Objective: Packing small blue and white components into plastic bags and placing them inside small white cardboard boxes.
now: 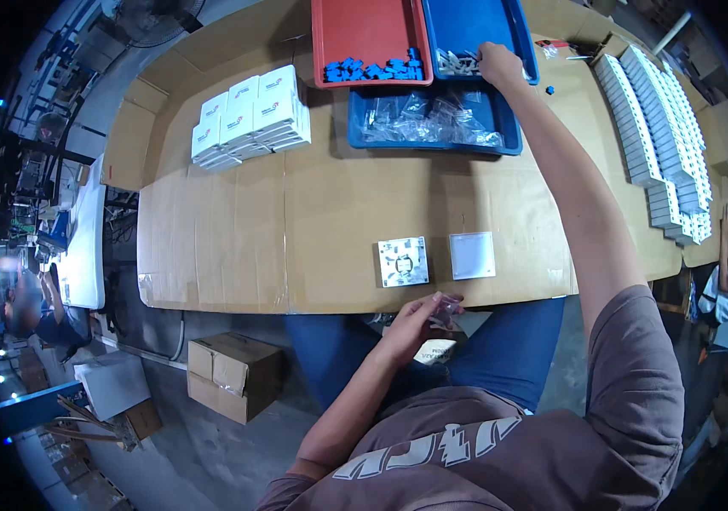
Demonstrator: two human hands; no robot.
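Observation:
My left hand [411, 330] is closed around a small clear plastic bag [445, 312], just off the table's near edge and above my lap. With my arm stretched far forward, my right hand [500, 65] dips into the upper blue tray [476, 21] at its near right corner. Its fingers are curled together beside a heap of small grey-white parts [456, 62]; what they pinch is hidden. On the table before me lie a square white unit with its inner parts exposed [403, 262] and a plain white square plate [472, 255], side by side.
A red tray [370, 38] holds small blue pieces. Below the trays, another blue tray [434, 146] carries clear plastic bags. White boxes [250, 117] are stacked at left, long rows of white units [658, 140] at right. A carton [234, 375] sits on the floor. Other people work at both sides.

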